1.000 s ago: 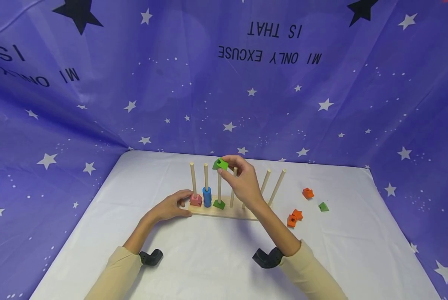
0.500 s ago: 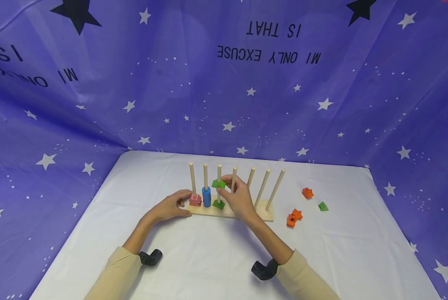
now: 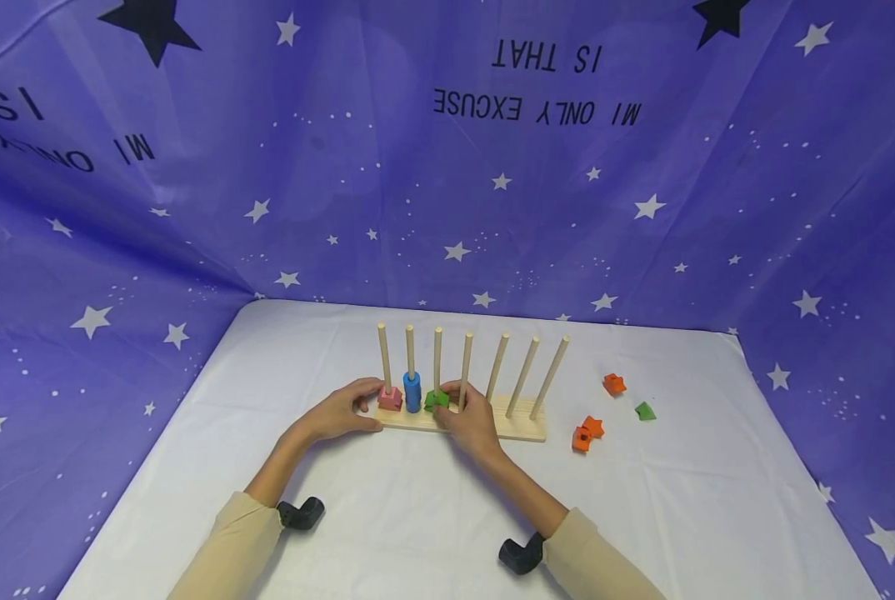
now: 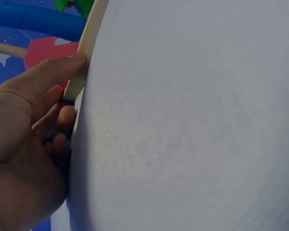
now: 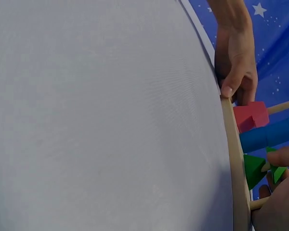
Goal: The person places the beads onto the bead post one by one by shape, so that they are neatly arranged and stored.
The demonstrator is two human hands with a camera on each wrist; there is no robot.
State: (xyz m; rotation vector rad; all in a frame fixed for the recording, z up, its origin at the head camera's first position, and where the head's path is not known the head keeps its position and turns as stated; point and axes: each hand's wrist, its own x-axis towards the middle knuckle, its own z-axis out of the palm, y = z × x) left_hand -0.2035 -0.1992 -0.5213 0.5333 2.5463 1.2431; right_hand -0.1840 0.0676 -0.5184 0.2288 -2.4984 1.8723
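Observation:
A wooden base [image 3: 522, 427] carries several upright pegs. Pink blocks [image 3: 390, 399] sit on the leftmost peg, blue cylinders [image 3: 412, 392] on the second, green pieces [image 3: 437, 400] low on the third. My left hand [image 3: 340, 412] grips the base's left end, its thumb [image 4: 70, 65] on the front edge in the left wrist view. My right hand [image 3: 472, 419] pinches the upper green piece around the third peg; in the right wrist view a small gap shows between that piece [image 5: 278, 172] and the lower green one [image 5: 253, 169].
Right of the base lie an orange star piece [image 3: 614, 384], a green triangular piece [image 3: 646, 411] and two more orange pieces [image 3: 582, 439] close together. A white cloth [image 3: 387, 517] covers the table, with a purple star-patterned curtain [image 3: 387, 208] behind.
My right hand has come down along the third peg with the green piece, from the peg's top to just by the lower green one. My left hand has stayed at the base's end.

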